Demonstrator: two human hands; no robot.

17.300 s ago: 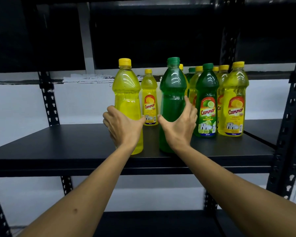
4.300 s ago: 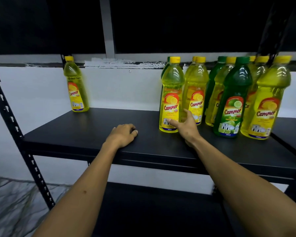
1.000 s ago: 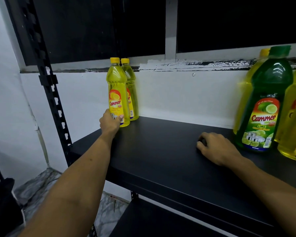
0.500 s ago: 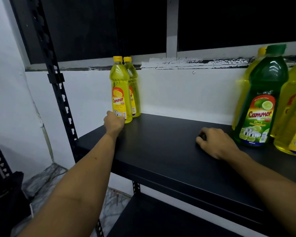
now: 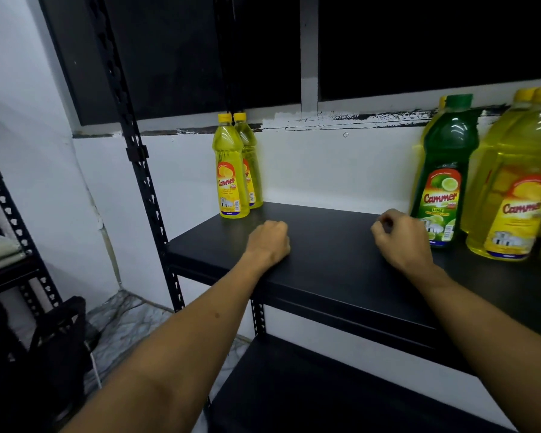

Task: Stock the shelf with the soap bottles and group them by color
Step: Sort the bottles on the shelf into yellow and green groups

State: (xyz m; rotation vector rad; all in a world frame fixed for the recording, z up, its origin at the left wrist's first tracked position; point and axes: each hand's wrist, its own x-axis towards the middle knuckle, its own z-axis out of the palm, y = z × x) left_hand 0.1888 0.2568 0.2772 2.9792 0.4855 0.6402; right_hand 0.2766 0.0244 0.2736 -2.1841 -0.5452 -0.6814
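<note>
left hand [image 5: 269,242] is resting on the black shelf [image 5: 325,270], fingers curled under, holding nothing; it is lying near the two yellow bottles [image 5: 231,179] but apart from them. right hand [image 5: 400,239] is also sitting on the shelf with fingers loosely curled and nothing in them, just in front of the green bottle [image 5: 444,182]; cannot tell if it is touching. the yellow pair is standing upright at the left back corner, one behind the other. more yellow bottles [image 5: 512,195] are standing beside the green one at the right. a bare stretch of shelf is lying between the groups.
</note>
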